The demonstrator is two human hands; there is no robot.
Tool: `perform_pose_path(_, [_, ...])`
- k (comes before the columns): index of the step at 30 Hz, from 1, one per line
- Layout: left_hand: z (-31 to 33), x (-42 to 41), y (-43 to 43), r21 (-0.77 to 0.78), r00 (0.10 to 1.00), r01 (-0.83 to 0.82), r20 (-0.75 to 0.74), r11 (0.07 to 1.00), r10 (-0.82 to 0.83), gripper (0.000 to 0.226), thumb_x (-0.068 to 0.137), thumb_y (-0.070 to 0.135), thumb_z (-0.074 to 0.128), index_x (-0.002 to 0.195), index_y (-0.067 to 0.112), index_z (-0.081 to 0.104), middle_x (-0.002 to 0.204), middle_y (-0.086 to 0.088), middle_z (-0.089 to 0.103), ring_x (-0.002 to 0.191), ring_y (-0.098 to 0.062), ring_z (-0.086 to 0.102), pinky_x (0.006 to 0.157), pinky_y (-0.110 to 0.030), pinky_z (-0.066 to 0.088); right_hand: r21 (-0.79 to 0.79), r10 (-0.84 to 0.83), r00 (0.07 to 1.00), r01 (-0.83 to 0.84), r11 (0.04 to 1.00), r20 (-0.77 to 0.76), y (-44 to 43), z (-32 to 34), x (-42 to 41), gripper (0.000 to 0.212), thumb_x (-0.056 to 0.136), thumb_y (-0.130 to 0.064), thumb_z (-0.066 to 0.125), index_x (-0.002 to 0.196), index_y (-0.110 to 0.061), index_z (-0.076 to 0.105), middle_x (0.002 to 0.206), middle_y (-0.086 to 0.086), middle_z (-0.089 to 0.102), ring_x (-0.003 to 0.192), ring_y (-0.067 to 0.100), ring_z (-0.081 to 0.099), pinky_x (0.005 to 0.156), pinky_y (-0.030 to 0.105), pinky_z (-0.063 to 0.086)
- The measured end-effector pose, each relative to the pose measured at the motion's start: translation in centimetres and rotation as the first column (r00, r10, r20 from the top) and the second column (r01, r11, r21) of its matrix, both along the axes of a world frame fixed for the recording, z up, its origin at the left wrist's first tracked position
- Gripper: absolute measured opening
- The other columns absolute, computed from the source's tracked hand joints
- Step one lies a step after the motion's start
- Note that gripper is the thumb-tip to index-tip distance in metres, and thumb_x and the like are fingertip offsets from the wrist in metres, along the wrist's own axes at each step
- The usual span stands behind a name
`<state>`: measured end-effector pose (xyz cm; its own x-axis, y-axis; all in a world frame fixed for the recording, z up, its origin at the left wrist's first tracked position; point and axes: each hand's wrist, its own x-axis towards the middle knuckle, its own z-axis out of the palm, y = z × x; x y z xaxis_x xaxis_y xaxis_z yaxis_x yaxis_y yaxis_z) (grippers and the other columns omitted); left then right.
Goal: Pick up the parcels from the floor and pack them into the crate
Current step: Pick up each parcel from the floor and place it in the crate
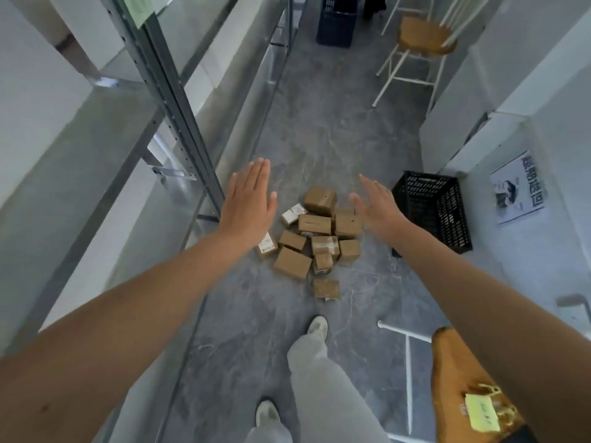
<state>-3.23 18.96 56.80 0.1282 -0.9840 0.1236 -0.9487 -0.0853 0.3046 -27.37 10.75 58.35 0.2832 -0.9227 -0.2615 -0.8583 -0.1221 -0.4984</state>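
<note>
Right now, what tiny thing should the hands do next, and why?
Probably lower both hands toward the parcels. The left hand and right hand are open, empty and held above the pile on the floor, and the black crate to its right looks empty.

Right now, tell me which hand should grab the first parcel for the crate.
Probably the right hand: it hangs open beside the parcels and nearest the black crate. The left hand, also open, is on the far side from it.
</note>
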Motion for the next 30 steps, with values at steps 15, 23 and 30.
perform_pose_path(15, [-21.3,-0.6,-17.6,0.325,0.988,-0.052,-0.122,0.944,0.097,0.056,0.102,0.024,0.038,0.153,0.006,0.022,0.159,-0.011,0.026,0.148,-0.025,0.021,0.120,-0.044,0.018,0.344,-0.150,0.988,0.154,0.926,-0.038,-15.5,-22.8,0.3,0.040,0.102,-0.026,0.039,0.139,-0.012,0.044,0.140,0.014,0.048,0.133,0.035,0.041,0.111,0.043,0.033])
perform_pose_path(23, [-41.8,0.0,-18.5,0.492,0.986,-0.029,-0.128,0.870,0.105,0.052,0.098,0.021,0.043,0.145,0.000,0.035,0.146,-0.020,0.042,0.134,-0.036,0.040,0.109,-0.050,0.034,0.542,-0.381,0.921,0.361,0.759,-0.080,-17.0,-41.4,0.0,0.071,0.093,-0.045,0.058,0.151,-0.014,0.032,0.156,0.006,0.033,0.143,0.024,0.032,0.117,0.039,0.028])
perform_pose_path(30, [-55.3,0.2,-21.8,0.554,0.967,0.145,-0.254,0.820,0.001,0.049,0.102,0.025,0.037,0.146,0.003,0.034,0.148,-0.017,0.039,0.138,-0.034,0.035,0.110,-0.044,0.032,0.558,-0.452,0.880,0.450,0.697,-0.144,-19.4,-58.6,1.1,0.052,0.099,-0.035,0.050,0.141,-0.007,0.045,0.140,0.012,0.051,0.127,0.030,0.050,0.097,0.032,0.039])
